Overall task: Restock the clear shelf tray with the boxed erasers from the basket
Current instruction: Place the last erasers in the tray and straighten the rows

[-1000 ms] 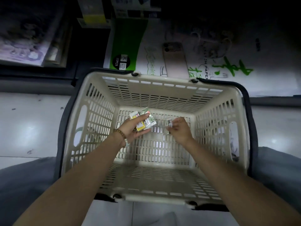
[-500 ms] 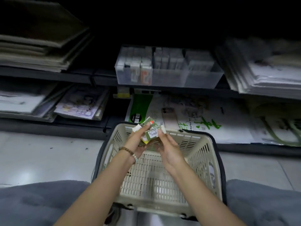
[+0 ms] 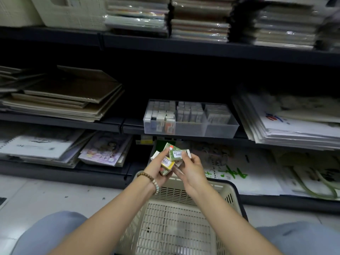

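My left hand holds a small bunch of boxed erasers, green and yellow, above the far rim of the beige basket. My right hand pinches the top green box of that bunch. The clear shelf tray sits on the middle shelf just above and beyond my hands. It has three compartments, each with rows of small boxes standing in it. The basket's floor shows no boxes.
Stacks of sketch pads and paper lie left of the tray, wrapped paper packs right of it. Notebooks and a green-printed paper pack fill the bottom shelf. My knees flank the basket on the grey floor.
Both hands rose out of the basket with the erasers, up toward the shelf tray. My right hand joined my left on the bunch. The view tilted up from the basket to the shelves.
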Demonstrator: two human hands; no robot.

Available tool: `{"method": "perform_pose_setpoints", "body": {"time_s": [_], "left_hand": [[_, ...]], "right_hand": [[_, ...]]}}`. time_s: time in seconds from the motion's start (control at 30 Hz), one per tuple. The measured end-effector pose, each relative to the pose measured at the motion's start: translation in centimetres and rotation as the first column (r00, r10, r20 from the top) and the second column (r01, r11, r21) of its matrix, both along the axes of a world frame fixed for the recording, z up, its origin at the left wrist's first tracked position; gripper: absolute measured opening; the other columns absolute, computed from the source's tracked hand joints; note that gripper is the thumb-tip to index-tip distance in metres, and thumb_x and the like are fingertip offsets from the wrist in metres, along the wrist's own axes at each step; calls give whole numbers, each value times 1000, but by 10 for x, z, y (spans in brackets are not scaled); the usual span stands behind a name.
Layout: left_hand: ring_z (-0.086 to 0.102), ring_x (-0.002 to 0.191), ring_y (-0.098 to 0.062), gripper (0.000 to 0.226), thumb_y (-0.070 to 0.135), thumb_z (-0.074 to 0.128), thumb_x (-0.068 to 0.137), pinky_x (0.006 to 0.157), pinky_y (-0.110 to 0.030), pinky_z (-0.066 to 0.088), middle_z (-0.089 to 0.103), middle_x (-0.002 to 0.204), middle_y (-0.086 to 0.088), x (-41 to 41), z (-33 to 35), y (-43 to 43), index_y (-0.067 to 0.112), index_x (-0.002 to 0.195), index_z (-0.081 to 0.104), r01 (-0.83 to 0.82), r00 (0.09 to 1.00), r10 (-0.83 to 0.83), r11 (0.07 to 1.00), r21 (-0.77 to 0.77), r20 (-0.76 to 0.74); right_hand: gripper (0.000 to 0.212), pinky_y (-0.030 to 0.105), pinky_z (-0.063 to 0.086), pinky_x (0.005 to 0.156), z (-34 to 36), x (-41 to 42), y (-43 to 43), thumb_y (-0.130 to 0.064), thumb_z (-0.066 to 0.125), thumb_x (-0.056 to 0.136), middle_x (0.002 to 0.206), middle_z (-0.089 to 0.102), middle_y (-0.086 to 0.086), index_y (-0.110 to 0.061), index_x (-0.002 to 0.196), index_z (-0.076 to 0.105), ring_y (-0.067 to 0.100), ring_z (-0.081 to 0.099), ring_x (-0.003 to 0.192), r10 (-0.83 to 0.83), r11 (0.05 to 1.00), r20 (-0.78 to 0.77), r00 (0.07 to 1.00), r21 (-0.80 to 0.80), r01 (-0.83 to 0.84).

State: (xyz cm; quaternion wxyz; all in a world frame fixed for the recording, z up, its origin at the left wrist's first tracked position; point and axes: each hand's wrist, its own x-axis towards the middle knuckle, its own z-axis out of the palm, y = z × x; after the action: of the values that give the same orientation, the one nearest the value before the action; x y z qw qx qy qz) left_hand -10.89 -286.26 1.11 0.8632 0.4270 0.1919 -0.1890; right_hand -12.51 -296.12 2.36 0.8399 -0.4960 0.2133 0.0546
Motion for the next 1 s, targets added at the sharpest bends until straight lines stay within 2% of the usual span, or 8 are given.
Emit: {"method": "perform_pose_setpoints", "body": {"time_s": [0.13, 0.3, 0.4, 0.5, 0.57, 0.73, 0.9, 1.0], "left_hand": [[68, 80, -23, 34, 36, 65, 83, 77, -38, 57, 72, 84, -14, 7, 13, 3, 5, 96, 65, 67, 998, -67, 998, -5, -7], [71, 86, -30, 57, 32, 79, 61, 56, -31, 58, 70, 93, -24, 19, 31, 17, 2, 106, 62, 155, 987, -154, 987, 46, -43], [71, 84, -28, 60, 29, 83, 54, 55, -28, 57, 72, 94, -19, 26, 41, 26, 4, 105, 63, 257, 966, -257, 960, 114, -19], [72, 81, -21, 60, 33, 84, 54, 57, -24, 56, 74, 93, -9, 32, 44, 25, 9, 105, 65, 330, 923, -376, 882, 337, 78], [72, 79, -18, 59, 33, 83, 55, 57, -23, 55, 75, 89, -6, 36, 45, 23, 10, 105, 64, 284, 923, -364, 865, 414, 128], [72, 78, -18, 55, 31, 81, 60, 59, -25, 56, 74, 89, -6, 51, 47, 25, 8, 108, 65, 113, 949, -213, 918, 381, 232], [72, 79, -19, 42, 29, 75, 73, 62, -27, 57, 73, 92, -7, 72, 56, 28, 9, 108, 63, 54, 920, -212, 902, 429, 329], [71, 81, -20, 35, 28, 72, 78, 64, -28, 58, 72, 94, -8, 86, 64, 26, 10, 107, 63, 20, 879, -252, 868, 495, 406]], "right_hand": [[29, 28, 56, 71, 14, 13, -11, -14, 55, 94, 117, 62, 17, -5, 121, 51, 27, 64, 104, 2, 1000, 23, 1000, 23, -2], [17, 20, 56, 62, 35, 30, -38, -14, 53, 94, 101, 69, 8, -10, 105, 65, 15, 67, 88, 190, 974, 128, 973, -151, -171], [15, 20, 56, 65, 48, 40, -54, -14, 56, 93, 101, 70, 9, -11, 104, 65, 14, 68, 85, 433, 857, 121, 893, -362, -366], [11, 24, 58, 68, 56, 50, -60, -13, 61, 89, 92, 71, 8, -10, 100, 64, 12, 69, 77, 548, 750, 99, 831, -498, -435], [12, 27, 59, 74, 59, 56, -59, -13, 65, 87, 91, 71, 9, -9, 97, 62, 13, 68, 75, 545, 739, 104, 832, -529, -418], [29, 22, 57, 73, 69, 78, -59, -19, 69, 84, 104, 70, 10, -7, 110, 61, 16, 69, 88, 492, 789, 109, 864, -475, -390], [27, 21, 52, 87, 85, 104, -62, -19, 70, 82, 102, 73, 6, -10, 107, 69, 16, 68, 98, 533, 696, 90, 841, -613, -375], [25, 17, 55, 77, 98, 122, -61, -7, 68, 82, 104, 70, 13, -7, 106, 67, 16, 69, 91, 549, 734, 137, 824, -551, -398]]}}
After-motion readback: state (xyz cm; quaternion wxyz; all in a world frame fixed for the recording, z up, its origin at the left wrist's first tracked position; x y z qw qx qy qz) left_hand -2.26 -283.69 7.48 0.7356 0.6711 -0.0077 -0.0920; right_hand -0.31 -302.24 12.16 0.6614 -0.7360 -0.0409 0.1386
